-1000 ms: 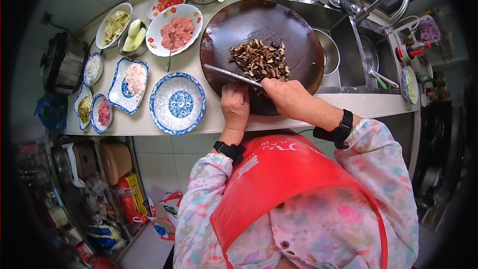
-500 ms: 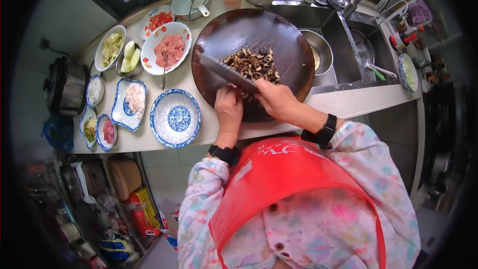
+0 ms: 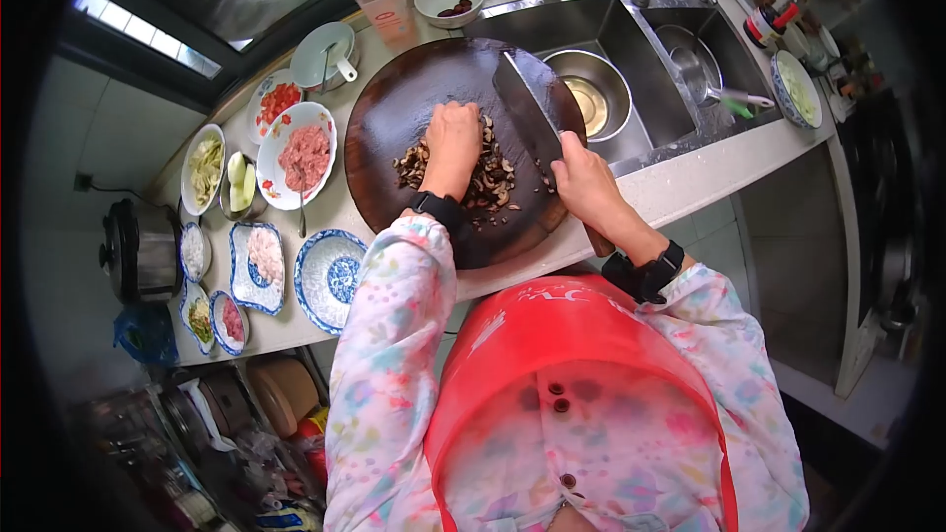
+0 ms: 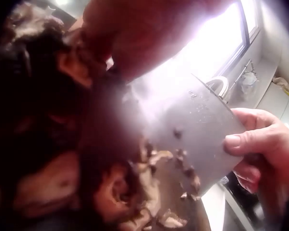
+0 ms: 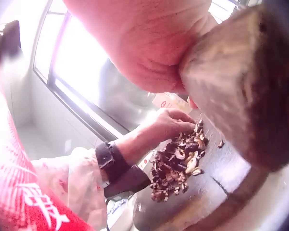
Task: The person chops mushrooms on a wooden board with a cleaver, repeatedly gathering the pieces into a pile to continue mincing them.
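Board (image 3: 394, 128): left hand (image 3: 455, 133) on mushrooms (image 3: 493, 179), right hand (image 3: 581, 177) grips cleaver (image 3: 527, 113)

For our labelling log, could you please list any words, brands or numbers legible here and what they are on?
Nothing reads clearly.
White characters on the red apron: cut off, unreadable.
Stamped marks on the cleaver blade: blurred.
Print on the bottle label: too small.

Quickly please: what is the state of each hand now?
Left hand: cupped over chopped mushrooms; grip cannot be told.
Right hand: holding the cleaver.
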{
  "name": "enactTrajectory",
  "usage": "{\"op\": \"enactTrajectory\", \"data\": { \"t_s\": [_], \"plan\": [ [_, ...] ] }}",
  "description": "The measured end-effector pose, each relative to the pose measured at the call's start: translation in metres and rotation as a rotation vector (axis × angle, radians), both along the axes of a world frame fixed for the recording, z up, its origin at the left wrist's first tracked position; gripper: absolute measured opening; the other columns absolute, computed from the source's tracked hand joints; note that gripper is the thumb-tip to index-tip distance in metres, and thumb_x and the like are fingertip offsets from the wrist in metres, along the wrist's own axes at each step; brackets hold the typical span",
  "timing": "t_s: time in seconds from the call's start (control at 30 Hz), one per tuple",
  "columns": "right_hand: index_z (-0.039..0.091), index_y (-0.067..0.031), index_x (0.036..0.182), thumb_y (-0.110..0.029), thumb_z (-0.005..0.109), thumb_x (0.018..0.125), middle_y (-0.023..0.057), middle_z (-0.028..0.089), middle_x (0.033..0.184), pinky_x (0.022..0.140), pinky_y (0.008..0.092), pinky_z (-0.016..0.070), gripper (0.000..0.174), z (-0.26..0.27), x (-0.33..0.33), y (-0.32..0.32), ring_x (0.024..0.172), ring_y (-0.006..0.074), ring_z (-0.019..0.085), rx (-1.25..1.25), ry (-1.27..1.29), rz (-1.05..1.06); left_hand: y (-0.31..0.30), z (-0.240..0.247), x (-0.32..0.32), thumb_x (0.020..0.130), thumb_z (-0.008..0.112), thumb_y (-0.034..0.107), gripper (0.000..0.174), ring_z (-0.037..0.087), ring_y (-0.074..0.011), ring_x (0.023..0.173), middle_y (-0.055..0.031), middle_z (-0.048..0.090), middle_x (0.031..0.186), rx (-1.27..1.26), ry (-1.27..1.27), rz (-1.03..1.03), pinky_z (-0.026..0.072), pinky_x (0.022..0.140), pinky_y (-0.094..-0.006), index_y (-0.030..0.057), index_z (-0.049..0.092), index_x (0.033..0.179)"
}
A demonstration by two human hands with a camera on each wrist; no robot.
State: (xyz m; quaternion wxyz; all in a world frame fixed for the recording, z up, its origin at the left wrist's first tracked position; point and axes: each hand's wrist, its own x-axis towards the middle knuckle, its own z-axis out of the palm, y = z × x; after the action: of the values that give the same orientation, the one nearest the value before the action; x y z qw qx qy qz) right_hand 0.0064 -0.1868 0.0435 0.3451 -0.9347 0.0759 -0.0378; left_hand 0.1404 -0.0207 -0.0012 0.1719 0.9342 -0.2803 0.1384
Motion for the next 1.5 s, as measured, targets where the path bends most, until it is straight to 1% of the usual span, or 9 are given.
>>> {"op": "enactTrajectory", "data": {
  "t_s": [0.17,0.27,0.33,0.47,0.63,0.93,1.23,1.37,1.5],
  "plan": [
    [0.042,-0.0010,0.096,-0.008,0.052,0.086,0.0238,0.062,0.085,0.070,0.0534,0.0469,0.016,-0.002,0.000,0.007,0.079,0.0445,0.061,-0.092,-0.012,0.044,-0.011,-0.004,0.008,0.068,0.063,0.009,0.016,0.062,-0.0403,0.079,-0.0214,0.063,0.080,-0.002,0.157,0.101,0.0495,0.073,-0.0465,0.0006,0.059,0.082],
    [0.043,-0.0020,0.094,-0.007,0.051,0.085,0.0224,0.062,0.084,0.069,0.0531,0.0479,0.014,0.000,-0.001,0.010,0.078,0.0431,0.062,-0.130,-0.048,0.081,-0.009,-0.012,0.009,0.068,0.064,0.009,0.018,0.061,-0.0404,0.080,-0.0213,0.063,0.081,-0.089,0.081,0.020,0.0492,0.073,-0.0468,0.0002,0.057,0.082],
    [0.042,-0.0020,0.095,-0.008,0.051,0.086,0.0232,0.062,0.085,0.069,0.0533,0.0474,0.014,0.000,-0.001,0.009,0.079,0.0443,0.061,-0.130,-0.047,0.096,-0.005,0.010,0.001,0.068,0.064,0.009,0.018,0.062,-0.0393,0.078,-0.0208,0.063,0.081,-0.115,0.088,0.081,0.0494,0.071,-0.0454,0.0009,0.058,0.083],
    [0.042,-0.0022,0.097,-0.008,0.053,0.086,0.0242,0.061,0.086,0.068,0.0532,0.0468,0.016,0.003,-0.003,0.005,0.079,0.0456,0.060,-0.087,-0.048,0.127,0.050,0.051,-0.050,0.072,0.066,0.009,0.014,0.063,-0.0297,0.066,-0.0152,0.063,0.074,-0.521,0.119,0.282,0.0500,0.063,-0.0361,0.0023,0.061,0.083],
    [0.044,-0.0029,0.100,-0.009,0.055,0.086,0.0232,0.060,0.086,0.066,0.0520,0.0469,0.020,0.029,-0.018,0.036,0.078,0.0450,0.059,0.052,-0.116,0.296,0.090,-0.001,-0.126,0.075,0.067,0.007,0.011,0.059,-0.0326,0.074,-0.0137,0.061,0.079,-0.527,0.221,0.444,0.0472,0.069,-0.0410,0.0022,0.059,0.081],
    [0.046,-0.0008,0.097,-0.001,0.057,0.075,0.0161,0.057,0.085,0.060,0.0449,0.0508,0.025,0.021,-0.024,0.071,0.070,0.0363,0.063,-0.280,-0.080,0.780,0.091,-0.032,-0.145,0.073,0.064,-0.001,0.007,0.058,-0.0347,0.075,-0.0148,0.060,0.082,-0.563,-0.114,0.359,0.0470,0.068,-0.0420,0.0026,0.063,0.078],
    [0.046,-0.0021,0.098,-0.001,0.055,0.076,0.0156,0.056,0.085,0.057,0.0430,0.0505,0.024,0.023,-0.002,0.098,0.068,0.0364,0.061,-0.417,-0.033,0.815,0.090,-0.030,-0.142,0.074,0.061,-0.001,0.007,0.055,-0.0359,0.079,-0.0165,0.058,0.084,-0.504,-0.109,0.334,0.0463,0.070,-0.0445,0.0007,0.060,0.081],
    [0.046,-0.0016,0.099,-0.004,0.063,0.073,0.0171,0.058,0.087,0.062,0.0435,0.0518,0.031,0.014,0.005,0.077,0.074,0.0361,0.063,-0.356,-0.010,0.751,0.089,-0.029,-0.142,0.075,0.061,-0.002,0.008,0.055,-0.0348,0.077,-0.0155,0.059,0.083,-0.551,-0.119,0.332,0.0461,0.068,-0.0437,0.0014,0.060,0.081],
    [0.046,-0.0007,0.097,-0.005,0.061,0.075,0.0175,0.058,0.086,0.057,0.0419,0.0523,0.027,0.041,-0.008,0.076,0.070,0.0342,0.064,-0.476,0.036,0.879,0.090,-0.036,-0.141,0.074,0.063,-0.002,0.008,0.055,-0.0353,0.073,-0.0153,0.058,0.078,-0.570,-0.160,0.339,0.0458,0.066,-0.0441,0.0022,0.060,0.080]
  ]
}}
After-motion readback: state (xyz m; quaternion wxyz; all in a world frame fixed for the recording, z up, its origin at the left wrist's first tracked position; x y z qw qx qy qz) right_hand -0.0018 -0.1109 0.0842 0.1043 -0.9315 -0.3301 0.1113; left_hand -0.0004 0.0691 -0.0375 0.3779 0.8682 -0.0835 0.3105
